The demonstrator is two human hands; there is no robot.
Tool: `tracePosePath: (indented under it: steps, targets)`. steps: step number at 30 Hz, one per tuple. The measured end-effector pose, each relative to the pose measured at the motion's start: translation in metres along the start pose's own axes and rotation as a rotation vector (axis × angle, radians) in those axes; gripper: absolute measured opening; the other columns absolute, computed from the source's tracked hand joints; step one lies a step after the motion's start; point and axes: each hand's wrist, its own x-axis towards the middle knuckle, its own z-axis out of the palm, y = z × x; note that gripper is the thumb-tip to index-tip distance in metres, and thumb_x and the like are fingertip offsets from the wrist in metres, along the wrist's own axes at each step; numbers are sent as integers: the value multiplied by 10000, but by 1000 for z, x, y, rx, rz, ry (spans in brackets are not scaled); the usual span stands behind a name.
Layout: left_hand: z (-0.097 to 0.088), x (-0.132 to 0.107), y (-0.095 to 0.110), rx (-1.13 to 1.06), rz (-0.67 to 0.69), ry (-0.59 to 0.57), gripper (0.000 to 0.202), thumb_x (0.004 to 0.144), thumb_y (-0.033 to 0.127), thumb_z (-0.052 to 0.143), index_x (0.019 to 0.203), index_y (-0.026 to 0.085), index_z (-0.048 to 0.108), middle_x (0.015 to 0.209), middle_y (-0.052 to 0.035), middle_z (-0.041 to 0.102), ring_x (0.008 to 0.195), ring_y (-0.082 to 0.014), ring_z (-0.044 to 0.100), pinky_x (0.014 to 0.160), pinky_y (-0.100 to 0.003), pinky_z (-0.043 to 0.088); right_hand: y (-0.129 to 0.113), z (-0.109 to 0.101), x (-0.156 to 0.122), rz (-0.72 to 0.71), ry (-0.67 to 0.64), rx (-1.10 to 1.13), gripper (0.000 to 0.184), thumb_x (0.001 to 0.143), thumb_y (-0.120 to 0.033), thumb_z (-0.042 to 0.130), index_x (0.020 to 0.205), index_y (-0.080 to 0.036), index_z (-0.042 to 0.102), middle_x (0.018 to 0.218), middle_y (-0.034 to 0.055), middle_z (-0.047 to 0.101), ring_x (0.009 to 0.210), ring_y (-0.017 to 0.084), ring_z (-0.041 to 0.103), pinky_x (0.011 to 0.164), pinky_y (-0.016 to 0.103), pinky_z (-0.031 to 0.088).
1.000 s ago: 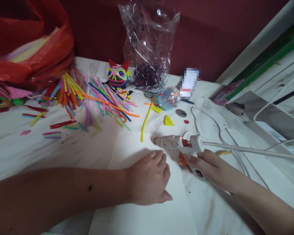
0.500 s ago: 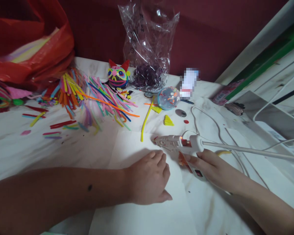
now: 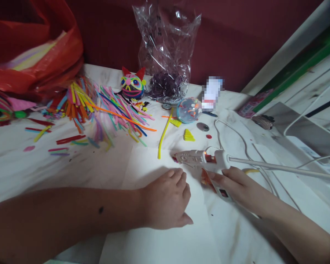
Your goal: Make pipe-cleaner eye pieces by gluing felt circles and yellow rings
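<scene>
My right hand [image 3: 240, 189] grips the handle of a white hot glue gun [image 3: 202, 158], its nozzle pointing left over a white sheet of paper [image 3: 165, 242]. A glue stick juts out of the gun's back toward the right. My left hand [image 3: 167, 200] rests knuckles up on the sheet, fingers curled under, just below and left of the nozzle. What lies under its fingers is hidden. A long yellow pipe cleaner [image 3: 164, 134] lies beyond the nozzle.
A pile of coloured foam strips [image 3: 99, 108] spreads at the back left beside a red plastic bag [image 3: 30, 47]. A decorated cat-face ball [image 3: 132, 85], a clear bag of purple shreds [image 3: 166, 55], a clear bead-filled ball [image 3: 189, 109] and a white cord [image 3: 236, 135] lie behind.
The glue gun's nozzle has lifted a little and shifted slightly right with my right hand. My left hand has stayed in place.
</scene>
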Motion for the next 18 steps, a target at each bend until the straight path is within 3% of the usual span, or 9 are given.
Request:
tracePosePath:
  steps: [8, 18]
  targets:
    - [0, 0, 0, 9, -7, 6, 662, 812, 630, 465, 1055, 38, 632, 1162, -242, 600, 1126, -342, 517, 959, -409, 338, -3, 2, -1, -30, -13, 46, 473, 730, -611, 454, 488, -213, 371, 473, -33, 339, 472, 108, 337, 416, 234, 295]
    - [-2, 0, 0, 0, -12, -27, 664, 819, 628, 457, 1069, 35, 621, 1173, -239, 591, 1139, -344, 503, 947, -406, 346, 4, -1, 3, -11, 78, 13, 480, 699, -642, 483, 500, -215, 384, 492, -25, 376, 483, 117, 381, 412, 235, 331]
